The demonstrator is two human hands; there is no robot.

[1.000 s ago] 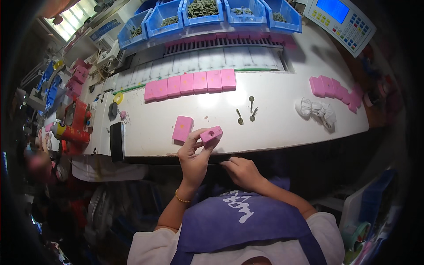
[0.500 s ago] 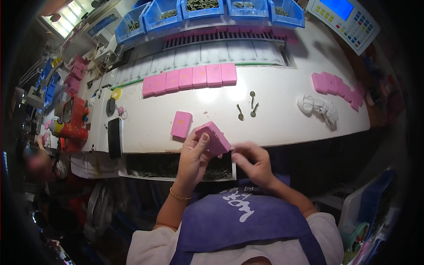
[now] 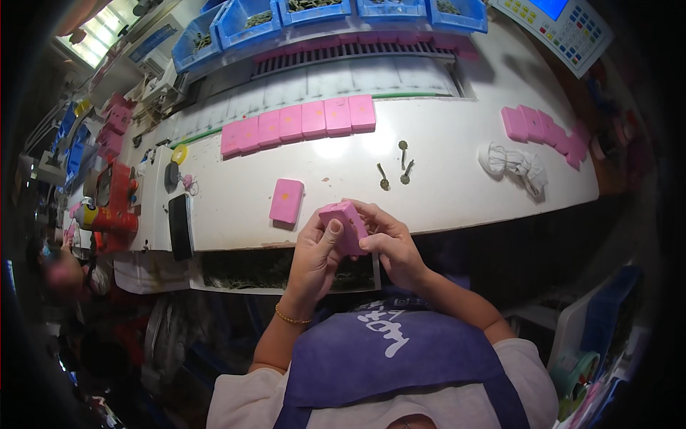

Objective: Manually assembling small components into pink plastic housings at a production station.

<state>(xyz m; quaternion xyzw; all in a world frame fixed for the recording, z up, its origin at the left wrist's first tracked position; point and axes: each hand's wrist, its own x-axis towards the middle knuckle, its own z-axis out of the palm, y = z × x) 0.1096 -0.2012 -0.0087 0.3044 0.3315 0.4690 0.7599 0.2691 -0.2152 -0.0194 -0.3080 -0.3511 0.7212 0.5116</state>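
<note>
A thick pink block (image 3: 344,220) with small dark marks along its side edge is held between my two hands, just above the front edge of the white table. My left hand (image 3: 313,259) closes round its left side, the thumb lying along the face. On the other side my right hand (image 3: 394,247) grips the block with thumb and fingers. Another pink block (image 3: 287,201) with a faint yellow mark lies flat on the table just beyond my left hand. Further right on the table are several small dark green stemmed pieces (image 3: 406,171) with round heads.
A row of pink blocks (image 3: 291,123) lines the table's far side. Behind stand blue bins (image 3: 248,30) and a keypad panel (image 3: 561,32). More pink blocks (image 3: 536,127) and a white cloth bundle (image 3: 511,166) lie right. A tray (image 3: 286,290) sits below the table edge.
My right hand has moved in from beside the block and now grips it together with my left. The block has turned more upright. The whole view has shifted slightly.
</note>
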